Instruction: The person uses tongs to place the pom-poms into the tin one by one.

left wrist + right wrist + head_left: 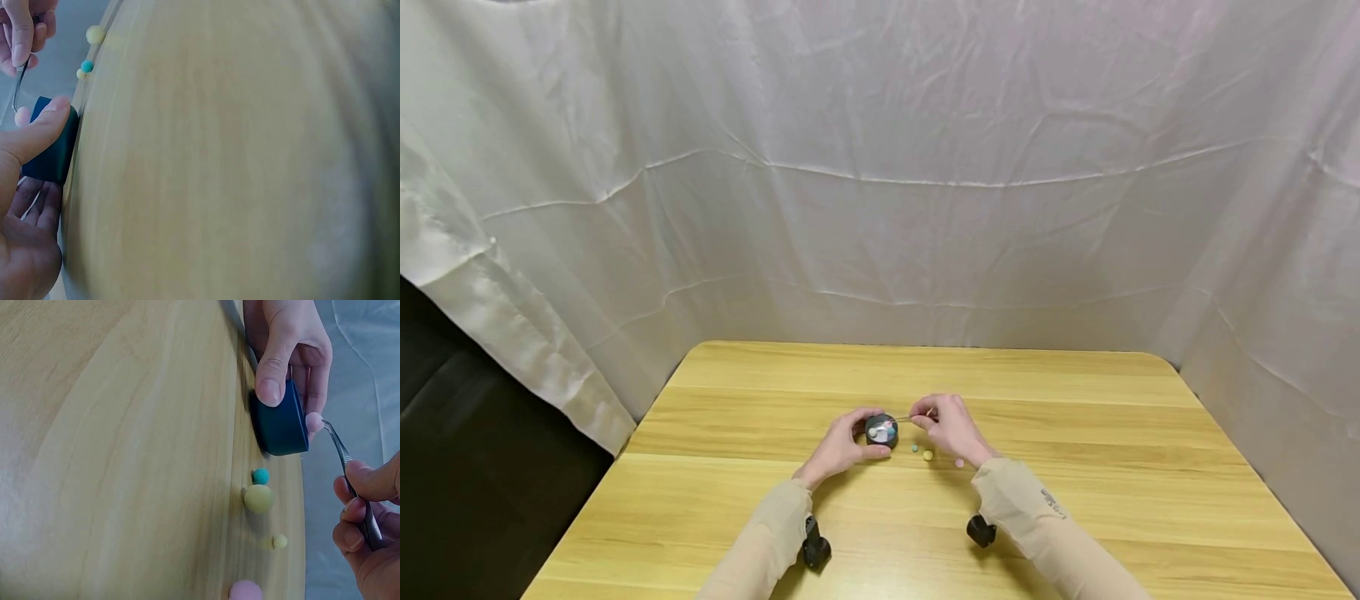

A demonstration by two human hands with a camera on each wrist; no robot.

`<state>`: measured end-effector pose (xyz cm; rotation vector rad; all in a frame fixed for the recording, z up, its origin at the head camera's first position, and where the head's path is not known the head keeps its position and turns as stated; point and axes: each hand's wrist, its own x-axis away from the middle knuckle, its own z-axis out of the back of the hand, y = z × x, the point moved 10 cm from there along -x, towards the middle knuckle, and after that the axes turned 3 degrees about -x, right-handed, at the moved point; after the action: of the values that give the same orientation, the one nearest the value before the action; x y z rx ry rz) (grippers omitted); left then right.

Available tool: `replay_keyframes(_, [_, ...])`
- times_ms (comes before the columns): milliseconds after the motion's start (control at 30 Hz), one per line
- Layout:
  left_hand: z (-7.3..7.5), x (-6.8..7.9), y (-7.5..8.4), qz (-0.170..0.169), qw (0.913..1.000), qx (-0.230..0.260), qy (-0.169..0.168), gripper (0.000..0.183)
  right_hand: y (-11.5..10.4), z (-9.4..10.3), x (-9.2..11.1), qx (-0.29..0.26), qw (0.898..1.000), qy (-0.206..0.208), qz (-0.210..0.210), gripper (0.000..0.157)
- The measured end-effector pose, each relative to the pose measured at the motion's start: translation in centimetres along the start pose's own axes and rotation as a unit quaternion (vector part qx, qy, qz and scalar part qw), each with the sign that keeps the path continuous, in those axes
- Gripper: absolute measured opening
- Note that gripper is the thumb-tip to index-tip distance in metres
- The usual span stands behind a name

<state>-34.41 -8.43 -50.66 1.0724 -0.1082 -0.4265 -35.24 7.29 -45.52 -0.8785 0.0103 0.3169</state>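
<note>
Before me is a wood-grained table (1075, 417), its far corners rounded. At my twelve o'clock a dark round container (280, 428) sits on it. From there, towards four o'clock, I see small balls lying on the wood: a turquoise ball (260, 476), a large yellow ball (259, 499), a small yellow ball (280, 541) and a pink ball (245, 590).

Dark round tub (281, 428) sits upright, lower ctr head view; bent tweezers (344, 455) hold sm. pink ball (314, 422) nr tub's rim.
</note>
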Motion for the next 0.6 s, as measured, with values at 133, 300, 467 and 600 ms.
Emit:
replay_keyframes(133, [0.0, 0.0, 0.0, -0.001, 1.0000, 0.001, 0.001, 0.065, 0.2, -0.1, 0.0, 0.000, 1.000, -0.003, 0.002, 0.007])
replay_keyframes(300, [0.1, 0.0, 0.1, -0.004, 1.0000, 0.002, 0.001, 0.065, 0.4, -0.1, -0.1, -0.002, 1.000, -0.004, 0.007, 0.007])
replay_keyframes(467, [0.1, 0.1, 0.1, -0.004, 1.0000, 0.004, 0.004, 0.065, 1.0, 0.1, 0.0, 0.001, 1.000, 0.001, -0.002, 0.006])
replay_keyframes(600, [0.1, 0.0, 0.1, -0.004, 0.9999, 0.008, 0.008, 0.065, 1.2, 0.3, 0.1, -0.001, 1.000, 0.004, -0.010, 0.006])
